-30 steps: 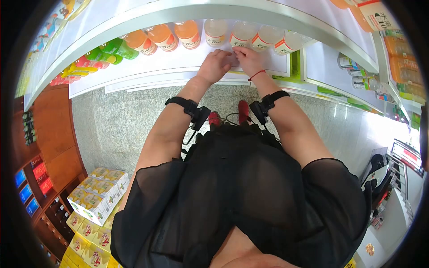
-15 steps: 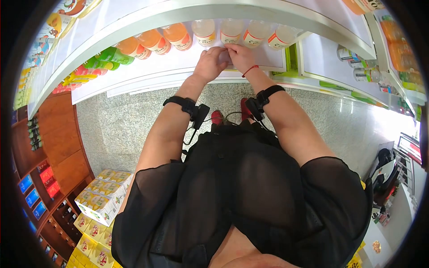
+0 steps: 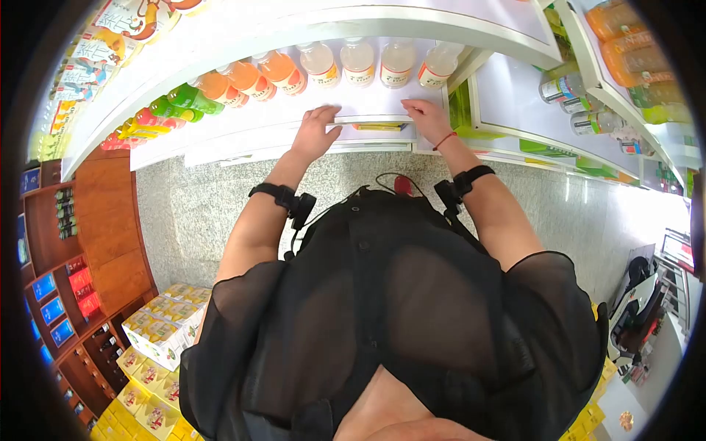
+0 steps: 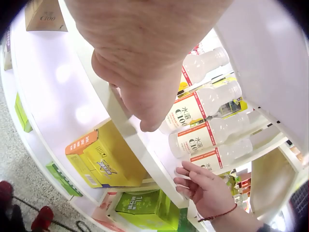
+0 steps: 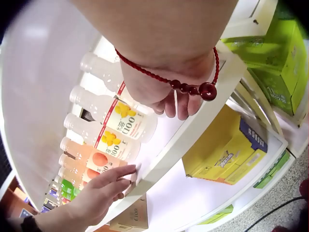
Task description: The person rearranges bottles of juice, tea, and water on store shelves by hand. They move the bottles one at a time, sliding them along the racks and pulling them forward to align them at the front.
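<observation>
My left hand (image 3: 316,134) is at the shelf's front edge, fingers extended and touching the white shelf surface. In the right wrist view that same left hand (image 5: 99,193) lies in front of the orange drink bottles. My right hand (image 3: 428,121), with a red bracelet at the wrist, is at the edge farther right, its fingers slightly bent. The left wrist view has the right hand (image 4: 207,191) just below the clear bottles (image 4: 195,140), with nothing in its grasp. These upright bottles carry white C100 labels and stand in a row on the shelf (image 3: 368,103).
Orange bottles (image 3: 279,72) and green bottles (image 3: 195,98) continue the row leftward. An upper shelf edge (image 3: 353,18) arches over them. Below sits a yellow carton (image 4: 108,159) beside a green carton (image 4: 145,205). Stacked boxes (image 3: 165,323) stand on the floor behind at left.
The hands were close together near the clear bottles and have moved apart along the shelf edge, the left one leftward, the right one rightward. The bottles keep their places in the row.
</observation>
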`<state>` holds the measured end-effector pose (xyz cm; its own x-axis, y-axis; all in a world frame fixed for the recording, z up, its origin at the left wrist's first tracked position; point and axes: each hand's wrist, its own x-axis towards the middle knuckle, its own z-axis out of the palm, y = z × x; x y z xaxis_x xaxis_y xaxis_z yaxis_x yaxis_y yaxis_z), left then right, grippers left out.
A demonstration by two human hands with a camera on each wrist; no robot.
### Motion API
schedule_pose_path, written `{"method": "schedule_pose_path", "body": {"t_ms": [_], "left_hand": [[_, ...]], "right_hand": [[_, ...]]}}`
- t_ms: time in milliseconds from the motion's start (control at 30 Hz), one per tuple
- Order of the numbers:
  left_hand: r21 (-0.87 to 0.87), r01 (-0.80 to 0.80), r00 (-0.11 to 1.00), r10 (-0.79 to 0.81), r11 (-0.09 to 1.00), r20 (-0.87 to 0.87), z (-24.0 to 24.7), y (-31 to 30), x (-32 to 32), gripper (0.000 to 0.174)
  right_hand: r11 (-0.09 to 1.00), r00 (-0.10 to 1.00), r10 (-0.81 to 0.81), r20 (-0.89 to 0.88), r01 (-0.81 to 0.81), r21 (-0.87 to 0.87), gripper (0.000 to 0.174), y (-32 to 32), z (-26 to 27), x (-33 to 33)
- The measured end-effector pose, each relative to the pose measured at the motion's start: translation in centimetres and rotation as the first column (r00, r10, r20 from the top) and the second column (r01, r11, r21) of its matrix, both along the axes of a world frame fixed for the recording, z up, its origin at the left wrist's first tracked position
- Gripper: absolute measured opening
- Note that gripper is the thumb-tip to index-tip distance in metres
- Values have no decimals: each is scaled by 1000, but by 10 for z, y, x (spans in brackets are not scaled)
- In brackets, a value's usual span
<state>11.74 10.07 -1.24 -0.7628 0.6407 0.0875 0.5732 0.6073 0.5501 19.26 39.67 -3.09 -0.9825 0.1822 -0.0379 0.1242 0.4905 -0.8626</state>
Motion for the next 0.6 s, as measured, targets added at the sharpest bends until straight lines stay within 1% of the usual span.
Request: {"method": "schedule_pose_path", "body": {"t_ms": [33,100,167,200,233,267,300,333,367,433,467,500,533,567,600], "left_hand": [[-9,2,1000,-2,1000,-14,0,-3,6,46],[-22,-36,999,36,999,-25,2,-6,22,46],[-25,-101,995,100,995,-12,5,-9,34,45],[-46,-130,991,131,990,12,6,-10,39,45],[-51,-159,987,159,986,-3,4,-12,47,45],[-55,-245,966,248,968,71,0,-13,54,45],[-70,-358,922,365,931,129,1,-19,65,45],[-85,-426,893,434,901,124,-1,-21,75,45],[-90,-454,881,461,887,106,-3,-25,84,45],[-124,-566,807,578,815,120,-2,-31,109,46],[-140,-596,777,612,791,151,-8,-38,119,47],[-146,-617,762,633,773,133,-6,-43,131,47],[-180,-655,715,679,734,165,-3,-45,144,48],[-218,-688,664,721,693,198,-1,-48,158,48],[-231,-710,642,746,666,177,0,-53,171,48]], "right_hand": [[1000,1000,7,-11,-7,0,23,10,1,6],[999,999,-18,35,17,36,23,34,6,12],[998,1000,15,5,-15,53,23,58,11,14],[1000,1000,1,15,-1,10,24,69,5,15],[999,1000,-7,26,8,-36,24,79,0,15],[999,1000,23,11,-22,-45,24,90,-4,15],[997,998,60,19,-59,-52,25,100,-7,7],[997,997,67,41,-65,-48,25,109,-11,7],[994,995,97,26,-96,-59,25,116,-17,4],[988,992,116,-51,-120,-98,25,121,-25,-1],[982,988,142,-63,-149,-113,25,123,-27,-2],[984,989,147,-33,-149,-99,25,124,-26,-2],[985,989,150,-4,-149,-83,26,127,-25,-4],[980,985,171,-15,-172,-97,26,131,-24,-5],[981,984,179,22,-177,-79,26,135,-24,-4]]}}
